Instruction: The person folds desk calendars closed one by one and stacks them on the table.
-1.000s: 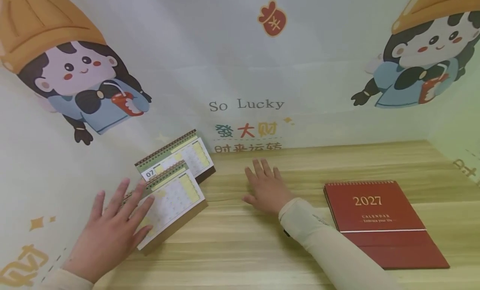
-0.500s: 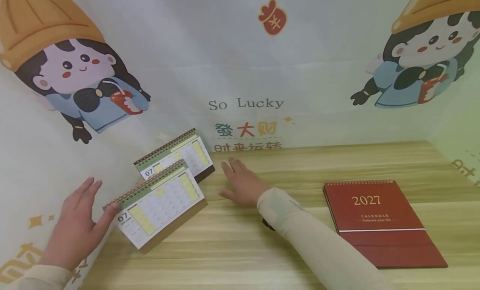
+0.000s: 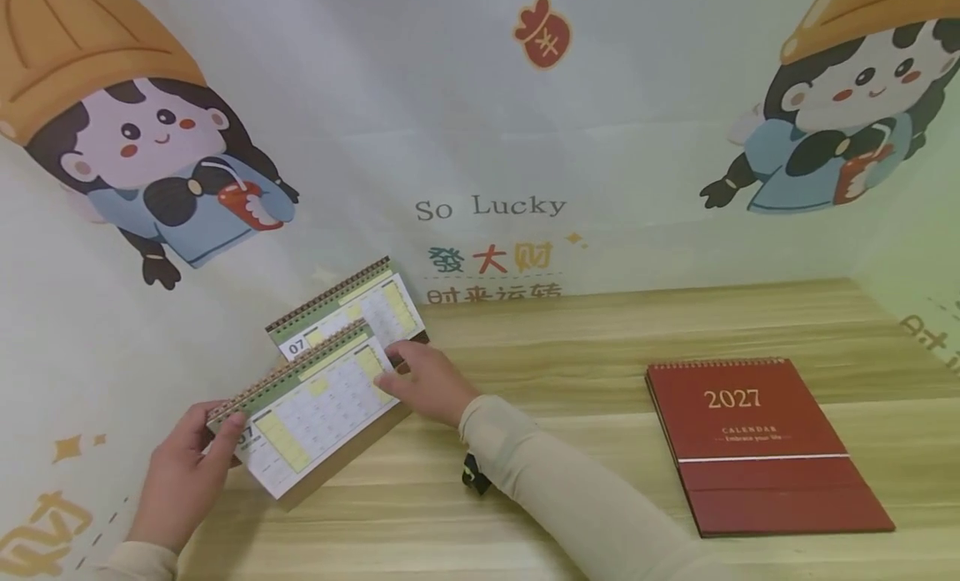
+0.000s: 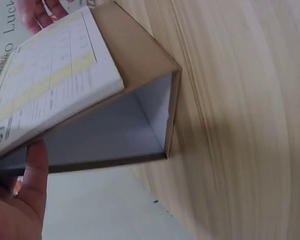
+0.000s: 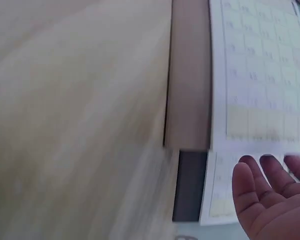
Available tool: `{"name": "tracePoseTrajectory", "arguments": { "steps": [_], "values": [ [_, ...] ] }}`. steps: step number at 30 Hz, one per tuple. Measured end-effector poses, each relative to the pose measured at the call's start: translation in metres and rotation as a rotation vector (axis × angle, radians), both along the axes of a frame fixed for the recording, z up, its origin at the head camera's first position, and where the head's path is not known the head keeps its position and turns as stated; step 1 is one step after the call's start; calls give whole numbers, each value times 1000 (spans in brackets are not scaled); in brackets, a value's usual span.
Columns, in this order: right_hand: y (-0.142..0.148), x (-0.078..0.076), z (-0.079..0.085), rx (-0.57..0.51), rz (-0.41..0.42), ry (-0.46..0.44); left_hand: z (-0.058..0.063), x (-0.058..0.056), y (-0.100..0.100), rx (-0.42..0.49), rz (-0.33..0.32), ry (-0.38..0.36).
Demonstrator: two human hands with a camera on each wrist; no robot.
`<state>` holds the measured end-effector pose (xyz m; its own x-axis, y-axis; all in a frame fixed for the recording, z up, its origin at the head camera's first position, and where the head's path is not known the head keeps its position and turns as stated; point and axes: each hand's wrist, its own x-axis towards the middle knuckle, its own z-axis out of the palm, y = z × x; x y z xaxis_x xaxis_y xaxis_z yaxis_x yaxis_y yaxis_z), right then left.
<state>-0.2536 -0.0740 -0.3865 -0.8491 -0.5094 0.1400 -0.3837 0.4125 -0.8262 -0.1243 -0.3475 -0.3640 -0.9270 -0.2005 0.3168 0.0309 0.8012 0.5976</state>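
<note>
Two spiral-bound desk calendars with green headers stand at the left of the table in the head view. My left hand (image 3: 183, 464) holds the left end of the front calendar (image 3: 322, 406), thumb nearest me and fingers partly hidden behind. In the left wrist view a digit of the left hand (image 4: 20, 210) reaches to the tent-shaped stand's open side. At the calendar's right end is my right hand (image 3: 431, 385), its thumb before the page. The right wrist view shows the right hand's loosely bent fingers (image 5: 247, 187) just past that edge, before the rear calendar (image 5: 190, 187).
A red 2027 calendar (image 3: 757, 414) stands at the right of the wooden table (image 3: 570, 481). The rear green calendar (image 3: 401, 302) is close behind the front one. A printed cloth backdrop (image 3: 360, 89) rises behind and at both sides.
My left hand has moved from over the front calendar to its left end and taken hold there. My right hand has moved left to its right edge. The calendars have not visibly moved.
</note>
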Motion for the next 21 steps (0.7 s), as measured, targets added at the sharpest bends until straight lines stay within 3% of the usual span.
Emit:
{"name": "tracePoseTrajectory", "arguments": {
  "steps": [7,16,21],
  "values": [
    [-12,2,-2,-74,-72,-29,-5,-3,7,88,39,10],
    [-25,-7,-13,-17,-50,-39,-6,-3,13,169,109,-15],
    [-28,-8,-16,47,-76,28,-6,-1,13,95,119,26]
  ]
}}
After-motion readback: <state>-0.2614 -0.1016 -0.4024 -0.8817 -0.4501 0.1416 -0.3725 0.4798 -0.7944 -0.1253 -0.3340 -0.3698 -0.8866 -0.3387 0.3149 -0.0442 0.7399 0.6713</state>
